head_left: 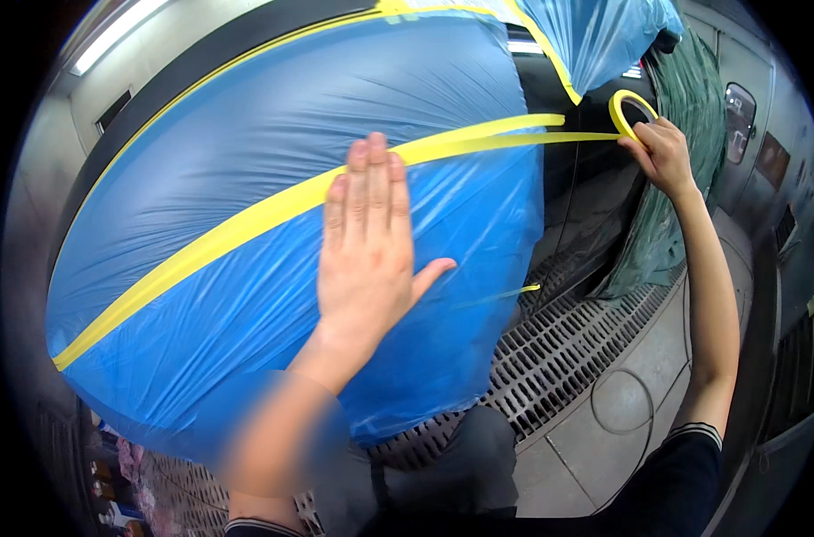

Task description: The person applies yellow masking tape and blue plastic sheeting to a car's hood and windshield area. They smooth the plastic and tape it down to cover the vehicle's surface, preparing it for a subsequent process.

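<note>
Blue plastic film (237, 313) covers a dark car's side, and a band of yellow masking tape (212, 243) runs across it from lower left to upper right. Flat on the tape and film lies my left hand (368, 242), its fingers stretched out and the thumb spread. My right hand (666, 161) grips a roll of yellow masking tape (619, 115) at the right. From the roll a strip is pulled taut leftward toward my left hand, just below the loose-looking right end of another strip. What lies beneath my left palm is hidden.
Uncovered black car bodywork (590, 170) shows beside the film, with a green cover (684, 179) farther right. More blue film (595, 40) hangs at the top. Below are a slotted floor grating (559, 367) and a thin looped hose or cable (623, 428). A grey wall stands at right.
</note>
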A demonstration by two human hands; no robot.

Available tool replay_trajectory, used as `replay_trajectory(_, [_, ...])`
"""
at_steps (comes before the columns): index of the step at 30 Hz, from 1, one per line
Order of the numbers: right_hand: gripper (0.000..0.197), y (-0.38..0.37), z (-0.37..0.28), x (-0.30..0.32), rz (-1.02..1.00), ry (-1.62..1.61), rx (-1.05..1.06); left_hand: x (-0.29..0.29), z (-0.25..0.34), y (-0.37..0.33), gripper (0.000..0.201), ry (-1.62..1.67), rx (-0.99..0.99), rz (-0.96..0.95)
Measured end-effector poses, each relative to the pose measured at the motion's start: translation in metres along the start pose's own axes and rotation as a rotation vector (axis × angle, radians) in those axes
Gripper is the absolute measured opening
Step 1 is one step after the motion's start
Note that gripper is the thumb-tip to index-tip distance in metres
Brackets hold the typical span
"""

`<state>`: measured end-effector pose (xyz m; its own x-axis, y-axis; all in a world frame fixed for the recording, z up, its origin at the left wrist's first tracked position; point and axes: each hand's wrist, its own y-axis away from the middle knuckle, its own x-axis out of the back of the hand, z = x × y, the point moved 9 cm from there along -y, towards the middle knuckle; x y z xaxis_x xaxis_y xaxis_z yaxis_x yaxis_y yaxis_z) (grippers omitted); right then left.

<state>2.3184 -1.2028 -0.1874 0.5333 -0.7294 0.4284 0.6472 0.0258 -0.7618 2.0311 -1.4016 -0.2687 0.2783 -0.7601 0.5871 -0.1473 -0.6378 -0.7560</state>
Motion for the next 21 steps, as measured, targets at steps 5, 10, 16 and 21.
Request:
replay_trajectory(5, [0.044, 0.005, 0.007, -0.042, 0.014, 0.114, -0.128, -0.026, 0.044, -0.035, 0.131, 0.039, -0.093, -0.003])
replay_trajectory(10, [0.045, -0.001, 0.022, -0.044, 0.010, 0.021, -0.368, -0.050, 0.105, -0.094, 0.129, 0.077, -0.176, 0.031])
replay_trajectory(16, [0.017, -0.015, -0.015, -0.023, 0.117, -0.116, -0.185, -0.065, 0.146, -0.138, 0.135, -0.084, -0.211, 0.026])
replay_trajectory(21, [0.013, -0.034, -0.047, -0.032, -0.056, -0.205, -0.128, -0.079, 0.122, -0.129, 0.143, -0.174, -0.172, -0.009])
